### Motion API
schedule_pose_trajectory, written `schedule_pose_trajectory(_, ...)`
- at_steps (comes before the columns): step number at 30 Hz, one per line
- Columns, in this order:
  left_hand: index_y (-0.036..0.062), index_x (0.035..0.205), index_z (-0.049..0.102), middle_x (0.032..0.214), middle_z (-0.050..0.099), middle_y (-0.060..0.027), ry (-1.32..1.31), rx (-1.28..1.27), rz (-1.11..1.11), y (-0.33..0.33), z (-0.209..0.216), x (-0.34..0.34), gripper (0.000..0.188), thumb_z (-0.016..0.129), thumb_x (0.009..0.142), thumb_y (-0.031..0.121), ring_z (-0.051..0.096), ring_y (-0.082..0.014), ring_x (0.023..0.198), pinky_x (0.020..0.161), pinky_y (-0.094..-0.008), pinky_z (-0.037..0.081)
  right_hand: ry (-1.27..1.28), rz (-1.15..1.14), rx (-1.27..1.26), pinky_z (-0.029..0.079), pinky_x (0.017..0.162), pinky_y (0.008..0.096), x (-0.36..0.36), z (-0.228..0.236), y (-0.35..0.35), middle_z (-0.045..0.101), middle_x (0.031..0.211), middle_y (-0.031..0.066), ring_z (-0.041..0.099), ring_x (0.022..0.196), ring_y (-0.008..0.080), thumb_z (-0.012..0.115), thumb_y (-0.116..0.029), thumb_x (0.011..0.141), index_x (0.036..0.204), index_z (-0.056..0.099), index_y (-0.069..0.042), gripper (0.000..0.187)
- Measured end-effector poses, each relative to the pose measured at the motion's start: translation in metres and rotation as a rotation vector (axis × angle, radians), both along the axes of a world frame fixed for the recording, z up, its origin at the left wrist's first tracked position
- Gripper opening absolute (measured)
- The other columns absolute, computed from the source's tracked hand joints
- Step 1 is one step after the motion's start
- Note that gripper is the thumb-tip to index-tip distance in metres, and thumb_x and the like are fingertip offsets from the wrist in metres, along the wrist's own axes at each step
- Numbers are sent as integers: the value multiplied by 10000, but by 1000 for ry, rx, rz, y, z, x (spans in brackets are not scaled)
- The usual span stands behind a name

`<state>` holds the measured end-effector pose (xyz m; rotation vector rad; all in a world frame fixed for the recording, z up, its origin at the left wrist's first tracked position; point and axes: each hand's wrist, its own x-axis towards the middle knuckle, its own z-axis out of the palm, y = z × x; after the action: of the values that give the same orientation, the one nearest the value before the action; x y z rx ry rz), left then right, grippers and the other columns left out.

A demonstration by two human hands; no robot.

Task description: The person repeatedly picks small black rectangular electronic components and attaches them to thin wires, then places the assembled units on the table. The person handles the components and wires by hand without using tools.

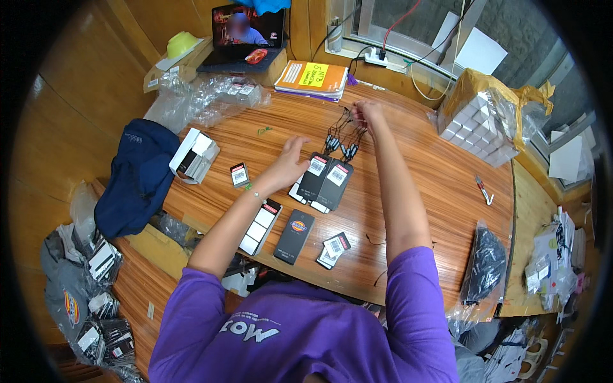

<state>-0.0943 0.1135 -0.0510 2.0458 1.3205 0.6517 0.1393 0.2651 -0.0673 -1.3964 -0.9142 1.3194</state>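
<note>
Two piles of dark grey hang tags (332, 189) with white barcode stickers lie side by side in front of me. Black cords with small grey plastic pieces (332, 144) run from their far ends. My right hand (369, 116) is beyond the tags, its fingers closed on the far ends of the cords. My left hand (293, 158) rests at the left pile, fingers stretched out and thumb by the tag's edge. Nearer to me are a dark tag with a round logo (295, 236), a strip of white labels (258, 228) and small stickered cards (333, 249).
A white box (195, 156) and a blue bag (137, 177) are at left. Farther back are plastic wrap (185, 99), an orange notebook (311, 78) and a laptop (248, 32). On the right are a carton of white boxes (479, 121), small cutters (484, 190) and a black wrapped bundle (483, 265).
</note>
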Motion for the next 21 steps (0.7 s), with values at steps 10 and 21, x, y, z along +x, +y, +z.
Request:
schedule_pose_trajectory(10,126,1100,587,1336,366,-102,565,209,-358,-100,48,-17,692,782,504,417,163,-318,1340,1029,-650,65,-457,436,473,442,582,281,-1,30,-204,598,689,29,534,625,113,590,-102,795,838,635,-32,94)
schedule_pose_trajectory(21,145,1030,638,1278,428,-46,533,296,-293,-102,37,-21,636,795,468,398,213,-293,1314,1033,-645,66,-1163,262,320,368,761,399,-29,16,-334,563,853,104,528,882,281,733,-309,657,925,606,-78,376)
